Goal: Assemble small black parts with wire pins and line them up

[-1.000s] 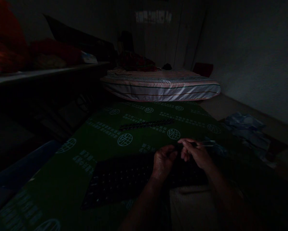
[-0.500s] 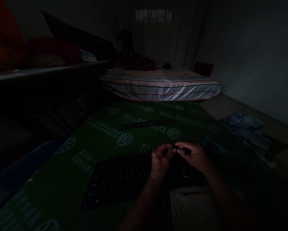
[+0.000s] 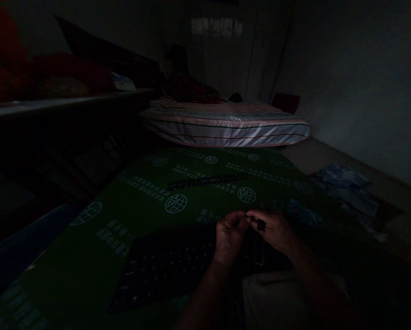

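Note:
A black keyboard (image 3: pixel 164 261) with pale-marked keys lies on the green printed surface under my hands. Above its right part, my left hand (image 3: pixel 230 233) is closed, thumb and fingers pinching a small dark piece at the fingertips. My right hand (image 3: pixel 272 229) meets it there, its fingertips pressed to the same spot. A thin wire-looped tool with a dark middle (image 3: pixel 261 224) sits in my right fingers, and one loop hangs below over the keyboard. Dim light and the fingers hide what the small piece is.
Two long dark strips (image 3: pixel 207 180) lie beyond the keyboard on the green surface (image 3: pixel 129 201). A bluish crumpled plastic bag (image 3: pixel 304 213) is to the right. Behind stands a bed with a striped sheet (image 3: pixel 226 130); a shelf (image 3: pixel 71 101) runs along the left.
Both hands stay together and sit slightly lower in view. My right hand has turned a little, so the dark middle of the wire-looped tool shows more. The camera view has shifted slightly.

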Demonstrator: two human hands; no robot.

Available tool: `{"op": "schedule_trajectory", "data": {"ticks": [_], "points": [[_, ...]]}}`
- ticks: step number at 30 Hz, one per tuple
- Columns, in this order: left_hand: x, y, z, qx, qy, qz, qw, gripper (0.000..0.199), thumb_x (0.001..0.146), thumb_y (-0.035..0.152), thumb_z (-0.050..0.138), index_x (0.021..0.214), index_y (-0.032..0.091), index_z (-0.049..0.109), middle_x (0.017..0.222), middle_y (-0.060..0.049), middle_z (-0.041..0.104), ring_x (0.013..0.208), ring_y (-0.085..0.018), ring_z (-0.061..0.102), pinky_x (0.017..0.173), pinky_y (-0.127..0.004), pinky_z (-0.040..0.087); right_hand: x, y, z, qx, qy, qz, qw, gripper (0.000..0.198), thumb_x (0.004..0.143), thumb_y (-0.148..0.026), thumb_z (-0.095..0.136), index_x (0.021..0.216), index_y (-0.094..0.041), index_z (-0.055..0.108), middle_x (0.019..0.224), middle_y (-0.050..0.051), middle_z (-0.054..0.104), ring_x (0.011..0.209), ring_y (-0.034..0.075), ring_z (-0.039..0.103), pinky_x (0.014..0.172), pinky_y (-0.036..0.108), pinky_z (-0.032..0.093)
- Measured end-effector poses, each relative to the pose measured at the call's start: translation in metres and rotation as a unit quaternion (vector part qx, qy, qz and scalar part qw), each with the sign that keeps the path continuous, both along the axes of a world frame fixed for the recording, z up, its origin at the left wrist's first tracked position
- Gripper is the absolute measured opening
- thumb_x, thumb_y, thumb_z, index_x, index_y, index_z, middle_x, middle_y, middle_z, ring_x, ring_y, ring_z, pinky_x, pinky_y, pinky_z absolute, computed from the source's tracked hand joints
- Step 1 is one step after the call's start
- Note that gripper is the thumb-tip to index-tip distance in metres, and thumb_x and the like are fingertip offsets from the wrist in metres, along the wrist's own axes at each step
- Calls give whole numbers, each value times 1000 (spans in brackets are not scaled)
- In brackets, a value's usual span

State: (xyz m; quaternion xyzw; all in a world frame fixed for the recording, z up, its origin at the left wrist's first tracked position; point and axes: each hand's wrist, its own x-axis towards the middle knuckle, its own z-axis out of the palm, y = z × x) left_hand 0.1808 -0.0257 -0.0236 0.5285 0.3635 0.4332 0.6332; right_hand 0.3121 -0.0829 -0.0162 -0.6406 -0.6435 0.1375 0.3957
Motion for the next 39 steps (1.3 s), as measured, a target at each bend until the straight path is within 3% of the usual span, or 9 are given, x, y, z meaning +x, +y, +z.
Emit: {"op": "schedule_trajectory", "data": {"ticks": [8, 14, 21, 32, 39], "points": [[2, 2, -4, 51, 48, 14, 997, 18, 70, 23, 64, 86, 16, 68, 85, -4, 73, 82, -19, 67, 74, -29, 53, 11, 12, 9, -34, 23, -29, 999, 17, 73, -26, 57, 87, -25, 68, 74, 1, 69, 68, 17, 64, 63, 26, 48], [1, 2, -8, 130, 133, -3, 983, 18, 73, 20, 61, 89, 16, 68, 90, -6, 72, 85, -20, 67, 79, -32, 53, 73, 71, -2, -36, -16, -93, 995, 17, 65, -26, 63, 81, -22, 68, 69, -1, 68, 64, 15, 62, 60, 25, 47], [-2, 0, -14, 183, 194, 0, 964, 18, 74, 18, 60, 88, 19, 70, 88, -6, 72, 83, -22, 66, 78, -33, 53, 122, 124, -20, -74, -25, -84, 993, 12, 60, -17, 64, 71, -19, 68, 54, -4, 61, 46, 10, 52, 46, 20, 40], [-7, -5, -1, 198, 264, -26, 944, 21, 75, 13, 55, 88, 21, 70, 84, -4, 70, 81, -19, 64, 73, -29, 51, 154, 171, -43, -181, 16, -69, 981, 21, 63, -14, 68, 84, -14, 68, 47, -4, 56, 37, 6, 47, 36, 14, 35], [-8, -6, 4, 207, 283, -42, 936, 21, 76, 13, 54, 88, 21, 70, 85, -3, 69, 82, -18, 62, 74, -29, 49, 157, 181, -42, -212, 36, -63, 975, 23, 67, -15, 67, 90, -15, 67, 47, -4, 56, 35, 4, 45, 34, 13, 37]]}}
